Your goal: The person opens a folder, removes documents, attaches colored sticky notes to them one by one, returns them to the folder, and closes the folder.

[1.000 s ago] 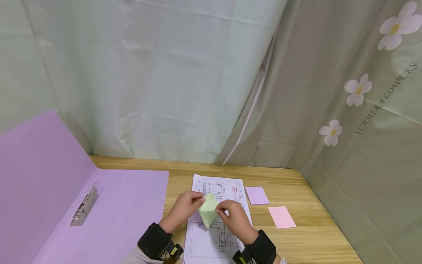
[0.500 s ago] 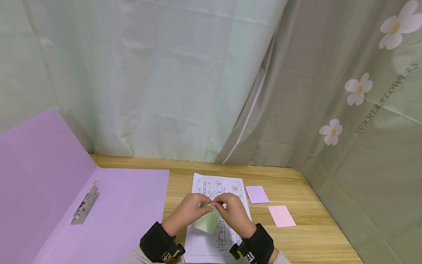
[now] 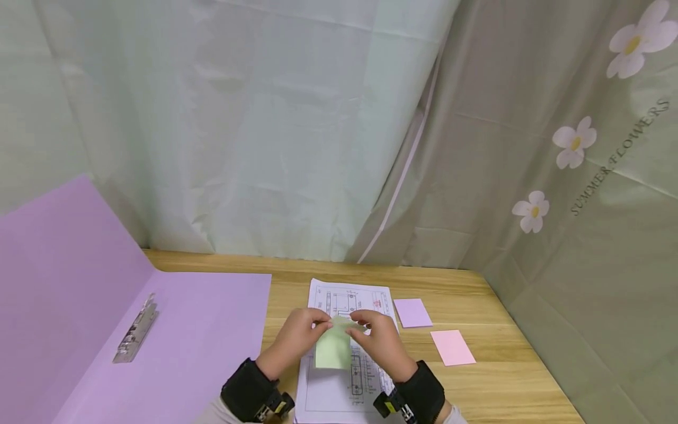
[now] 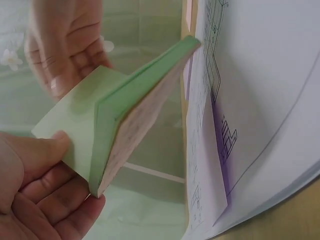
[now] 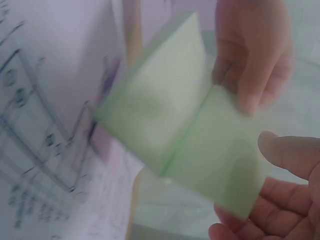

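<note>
A pale green sticky note pad [image 3: 332,348] is held above a stack of printed drawings [image 3: 323,400]. One part of the pad is folded up along a crease, seen in both wrist views. My left hand [image 3: 298,335] pinches the pad, its thumb on the raised flap and fingers behind in the left wrist view. Around the flap's far edge is my right hand [image 3: 382,343], thumb and fingers apart with the flap's edge between them. A lifted pale note [image 4: 215,175] with a purple shadow shows on the drawings, below the pad.
On the left, a lilac folder [image 3: 212,324] lies open with a metal clip [image 3: 136,331]. A lilac sticky pad [image 3: 413,312] and a pink one [image 3: 452,347] lie right of the drawings on the wooden table [image 3: 503,383]. A curtain [image 3: 265,147] hangs behind.
The hands met at the pad's top edge half a second ago; now they are slightly apart. The green pad has turned straighter, and the right thumb and fingers have spread.
</note>
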Demonstrator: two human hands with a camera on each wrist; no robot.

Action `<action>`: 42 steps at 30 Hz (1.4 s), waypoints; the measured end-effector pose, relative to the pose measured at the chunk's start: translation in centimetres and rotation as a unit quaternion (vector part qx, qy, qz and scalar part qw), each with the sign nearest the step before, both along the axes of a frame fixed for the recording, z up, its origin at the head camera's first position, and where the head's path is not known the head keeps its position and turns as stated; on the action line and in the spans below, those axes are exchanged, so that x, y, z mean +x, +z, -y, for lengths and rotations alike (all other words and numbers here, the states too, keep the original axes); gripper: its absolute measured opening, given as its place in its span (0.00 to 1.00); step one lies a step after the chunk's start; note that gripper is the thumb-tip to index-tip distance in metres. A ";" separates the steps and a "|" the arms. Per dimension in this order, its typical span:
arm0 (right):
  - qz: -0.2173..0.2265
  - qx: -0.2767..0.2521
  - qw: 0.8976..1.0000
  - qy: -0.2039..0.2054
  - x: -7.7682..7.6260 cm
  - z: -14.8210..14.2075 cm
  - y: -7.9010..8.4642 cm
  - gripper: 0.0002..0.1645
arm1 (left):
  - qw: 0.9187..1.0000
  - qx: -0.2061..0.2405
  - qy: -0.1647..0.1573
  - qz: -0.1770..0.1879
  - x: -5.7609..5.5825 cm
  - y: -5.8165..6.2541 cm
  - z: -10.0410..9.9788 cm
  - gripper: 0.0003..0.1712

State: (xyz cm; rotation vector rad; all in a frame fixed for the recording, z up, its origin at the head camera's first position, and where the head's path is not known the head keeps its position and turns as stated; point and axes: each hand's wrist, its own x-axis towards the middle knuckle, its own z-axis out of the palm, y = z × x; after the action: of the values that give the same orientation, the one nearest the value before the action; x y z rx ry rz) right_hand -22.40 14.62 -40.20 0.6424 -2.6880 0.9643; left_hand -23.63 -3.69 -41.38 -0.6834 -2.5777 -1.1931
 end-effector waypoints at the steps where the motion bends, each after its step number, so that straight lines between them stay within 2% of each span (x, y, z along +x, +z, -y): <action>1: 0.007 -0.002 1.000 -0.005 -0.1 -0.2 -0.2 0.17 | 1.000 0.008 0.007 0.001 0.0 0.0 0.0 0.05; 8: 0.081 -0.024 0.996 -0.030 -0.6 -0.9 -1.2 0.22 | 0.997 0.066 0.038 0.011 -0.1 -0.2 0.1 0.04; 13: 0.122 -0.045 0.991 -0.019 -0.6 -0.9 -1.5 0.18 | 0.992 0.103 0.063 0.023 0.0 -0.2 0.0 0.05; 17: 0.138 -0.054 0.989 -0.014 -0.6 -0.9 -1.8 0.21 | 0.987 0.140 0.072 0.028 0.0 -0.2 0.0 0.05; 20: 0.148 -0.076 0.986 -0.014 -0.7 -0.8 -2.0 0.21 | 0.984 0.159 0.079 0.033 -0.1 -0.3 0.1 0.04; 24: 0.173 -0.126 0.977 -0.015 -0.7 -0.7 -2.2 0.18 | 0.979 0.178 0.087 0.050 -0.2 -0.4 0.2 0.04; 27: 0.179 -0.146 0.973 -0.019 -0.8 -0.8 -2.3 0.16 | 0.974 0.194 0.093 0.066 -0.3 -0.3 0.3 0.04; 35: 0.178 -0.130 0.975 -0.022 -0.8 -1.1 -2.5 0.11 | 0.965 0.215 0.104 0.112 -0.4 -0.3 0.4 0.09; 42: 0.192 -0.137 0.972 -0.023 -0.5 -1.4 -2.5 0.12 | 0.964 0.218 0.101 0.112 -0.5 -0.3 0.3 0.09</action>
State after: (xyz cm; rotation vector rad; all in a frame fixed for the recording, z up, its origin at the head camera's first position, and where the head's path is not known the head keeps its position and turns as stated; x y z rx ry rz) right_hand -22.92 15.99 -42.73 0.3652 -2.7868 1.5491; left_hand -24.10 -4.03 -41.65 -0.1958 -2.3436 -1.7666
